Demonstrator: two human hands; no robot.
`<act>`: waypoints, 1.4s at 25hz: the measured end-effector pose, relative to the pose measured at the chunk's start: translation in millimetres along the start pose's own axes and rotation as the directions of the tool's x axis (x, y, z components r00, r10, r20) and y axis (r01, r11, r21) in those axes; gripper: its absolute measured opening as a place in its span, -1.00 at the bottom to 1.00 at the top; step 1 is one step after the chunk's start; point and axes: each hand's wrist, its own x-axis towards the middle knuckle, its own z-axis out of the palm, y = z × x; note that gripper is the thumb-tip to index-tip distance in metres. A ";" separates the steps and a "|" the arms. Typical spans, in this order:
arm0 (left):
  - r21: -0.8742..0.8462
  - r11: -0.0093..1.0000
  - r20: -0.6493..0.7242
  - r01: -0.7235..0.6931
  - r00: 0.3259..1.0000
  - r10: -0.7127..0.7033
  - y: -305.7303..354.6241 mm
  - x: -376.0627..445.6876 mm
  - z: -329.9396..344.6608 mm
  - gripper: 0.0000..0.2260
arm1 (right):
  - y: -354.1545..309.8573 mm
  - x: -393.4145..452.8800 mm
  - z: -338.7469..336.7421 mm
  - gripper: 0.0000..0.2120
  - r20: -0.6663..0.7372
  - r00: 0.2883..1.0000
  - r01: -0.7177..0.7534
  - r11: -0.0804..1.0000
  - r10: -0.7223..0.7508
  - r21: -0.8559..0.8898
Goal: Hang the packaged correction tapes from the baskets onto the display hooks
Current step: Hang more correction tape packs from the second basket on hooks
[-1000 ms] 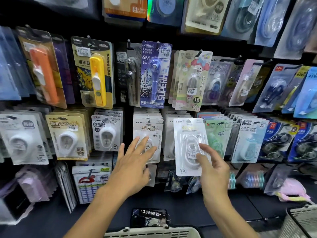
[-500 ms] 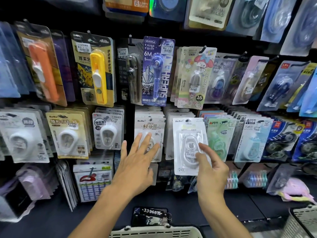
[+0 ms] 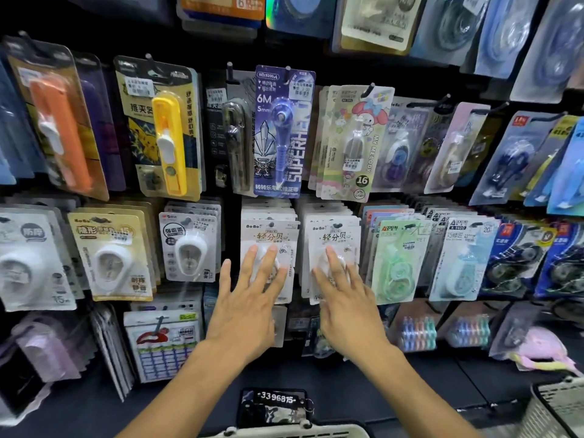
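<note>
So the carrier here is a dark display wall (image 3: 240, 197) full of hooks, with a dark shelf (image 3: 395, 393) running along its foot. Hanging in the middle row, left to right: white packs (image 3: 28, 263), a beige one (image 3: 113, 257), a small white one (image 3: 189, 248), two white BoBo stacks (image 3: 268, 229) side by side, a green pack (image 3: 398, 260), a pale blue one (image 3: 464, 257), then dark blue ones (image 3: 518, 260). The upper row has an orange pack (image 3: 60, 128), a yellow one (image 3: 164, 134), a blue Superhero card (image 3: 281, 131) and a My Melody card (image 3: 354, 143). On the shelf, near edge, sits a tag reading 3396815 (image 3: 275, 406), and a pink packet (image 3: 537, 349) lies far right.
</note>
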 end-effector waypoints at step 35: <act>-0.392 0.717 -0.158 0.576 0.726 -0.669 -157.9 -49.2 -29.2 -0.42 | -150.9 0.1 13.3 -0.72 -0.274 0.911 0.382 0.883 -0.309 0.273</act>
